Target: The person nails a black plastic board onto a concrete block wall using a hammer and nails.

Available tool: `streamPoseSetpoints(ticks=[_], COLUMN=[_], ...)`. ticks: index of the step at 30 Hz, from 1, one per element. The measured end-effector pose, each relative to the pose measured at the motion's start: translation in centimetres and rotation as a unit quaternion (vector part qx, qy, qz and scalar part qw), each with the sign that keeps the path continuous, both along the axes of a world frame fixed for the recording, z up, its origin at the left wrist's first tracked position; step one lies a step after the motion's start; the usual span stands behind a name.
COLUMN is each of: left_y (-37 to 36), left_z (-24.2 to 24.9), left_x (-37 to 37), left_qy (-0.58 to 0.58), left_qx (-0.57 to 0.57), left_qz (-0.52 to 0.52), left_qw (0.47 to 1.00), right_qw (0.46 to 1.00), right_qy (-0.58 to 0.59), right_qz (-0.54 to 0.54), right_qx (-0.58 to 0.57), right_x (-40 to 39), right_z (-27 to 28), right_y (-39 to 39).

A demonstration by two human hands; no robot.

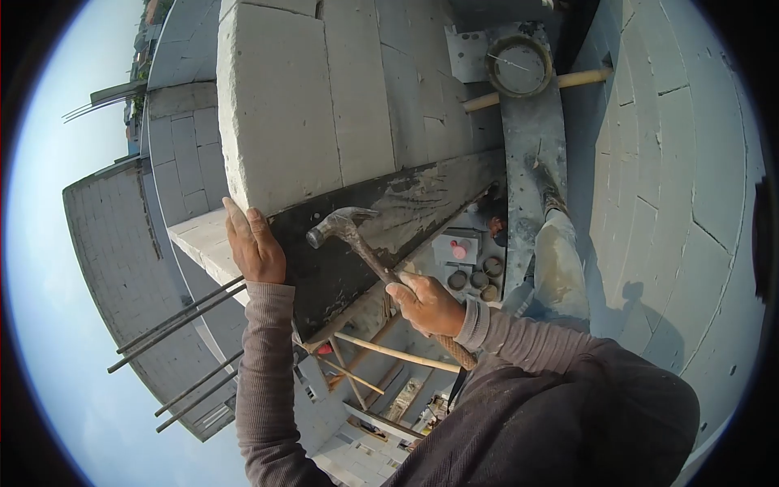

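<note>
My right hand (430,304) is wrapped round the handle of a claw hammer (367,253). The hammer's head is raised in front of a dark formwork board (324,272), which runs along the foot of a pale block wall (284,105). At the wall's corner, my left hand (257,245) lies with its fingers stretched out against the block's edge, holding nothing. The hammer head overlaps the board in this view, a short way to the right of my left hand.
Steel bars (174,325) stick out at the left. A narrow plank (531,138) holds a round mortar pan (518,66), and my foot rests on it. Far below are buckets (479,280), a person (497,223) and bamboo poles (398,353). Another block wall (673,162) rises on the right.
</note>
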State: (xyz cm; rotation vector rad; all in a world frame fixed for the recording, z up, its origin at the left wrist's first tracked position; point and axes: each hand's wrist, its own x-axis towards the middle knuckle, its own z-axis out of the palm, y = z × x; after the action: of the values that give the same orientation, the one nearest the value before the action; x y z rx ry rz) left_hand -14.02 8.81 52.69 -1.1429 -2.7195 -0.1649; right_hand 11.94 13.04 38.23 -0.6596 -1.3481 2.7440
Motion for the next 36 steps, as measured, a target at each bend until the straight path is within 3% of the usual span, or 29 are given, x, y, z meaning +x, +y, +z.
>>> streamPoseSetpoints(ticks=[2, 3, 6, 7, 8, 10, 11, 13, 15, 18, 20, 22, 24, 26, 28, 29, 30, 32, 34, 36], left_y=[-0.2, 0.1, 0.6, 0.8, 0.5, 0.6, 0.6, 0.6, 0.4, 0.2, 0.3, -0.2, -0.1, -0.3, -0.2, -0.3, -0.5, -1.1, -1.0, -1.1], left_z=[0.3, 0.2, 0.5, 0.4, 0.5, 0.3, 0.1, 0.4, 0.3, 0.4, 0.5, 0.2, 0.0, 0.1, -0.1, -0.1, 0.0, 0.4, 0.0, 0.0], left_x=[0.0, 0.1, 0.7, 0.9, 1.1, 0.7, 0.6, 1.0, 0.9, 0.8, 0.8, 0.4, 0.3, 0.2, 0.4, 0.2, -0.2, -0.1, -0.3, -0.4], left_qy=[-0.026, -0.027, -0.006, -0.019, -0.035, -0.015, 0.003, -0.016, -0.021, -0.011, -0.068, -0.029, -0.031, -0.068, -0.091, -0.095, -0.095, -0.095, -0.077, -0.077], left_qx=[-0.015, -0.013, -0.015, -0.003, 0.002, -0.008, -0.005, 0.001, -0.001, -0.012, 0.007, -0.013, 0.013, 0.023, 0.052, 0.051, 0.037, 0.019, 0.023, 0.028], left_qz=[0.028, 0.027, 0.011, 0.014, 0.023, 0.016, 0.002, 0.007, 0.015, 0.005, 0.039, 0.013, -0.01, 0.01, 0.002, 0.0, -0.001, 0.0, 0.009, 0.002], left_qw=[0.999, 0.999, 1.0, 1.0, 0.999, 1.0, 1.0, 1.0, 1.0, 1.0, 0.997, 0.999, 0.999, 0.997, 0.994, 0.994, 0.995, 0.995, 0.997, 0.997], right_qw=[0.987, 0.994, 0.995, 1.0, 1.0, 0.969, 0.999, 0.965, 0.929, 0.919, 0.918, 0.912, 0.92, 0.916, 0.972, 0.974, 0.974, 0.945, 0.964, 0.983], right_qy=[0.053, -0.04, -0.052, 0.004, -0.004, 0.097, 0.005, -0.154, -0.222, -0.245, -0.21, -0.178, -0.203, -0.195, -0.15, -0.199, -0.2, -0.246, -0.198, -0.104], right_qz=[-0.08, -0.015, -0.015, -0.024, -0.021, -0.138, -0.026, -0.045, -0.1, -0.077, -0.095, -0.109, -0.19, -0.16, -0.177, -0.088, -0.091, -0.138, -0.115, -0.134], right_qx=[0.125, -0.098, -0.082, 0.01, 0.006, 0.179, 0.036, -0.206, -0.278, -0.299, -0.323, -0.354, -0.275, -0.313, -0.033, -0.06, -0.058, -0.164, -0.134, 0.067], right_x=[0.5, 0.0, -0.8, 0.2, 0.9, 1.8, 2.6, 2.0, 0.3, -2.0, -2.9, -3.7, -5.7, -5.3, -3.6, -2.7, -3.4, -4.9, -4.7, -3.2], right_z=[-0.7, 0.5, 1.0, 0.6, -0.4, -3.3, -4.7, -9.2, -16.1, -24.4, -26.7, -27.3, -27.4, -26.2, -27.4, -27.7, -28.0, -27.9, -29.7, -31.2], right_y=[-0.7, 0.2, 0.3, 0.5, 0.8, 1.6, 2.0, 1.3, -0.8, -3.6, -4.7, -6.7, -8.2, -7.3, -5.9, -4.4, -4.0, -4.7, -5.7, -4.9])
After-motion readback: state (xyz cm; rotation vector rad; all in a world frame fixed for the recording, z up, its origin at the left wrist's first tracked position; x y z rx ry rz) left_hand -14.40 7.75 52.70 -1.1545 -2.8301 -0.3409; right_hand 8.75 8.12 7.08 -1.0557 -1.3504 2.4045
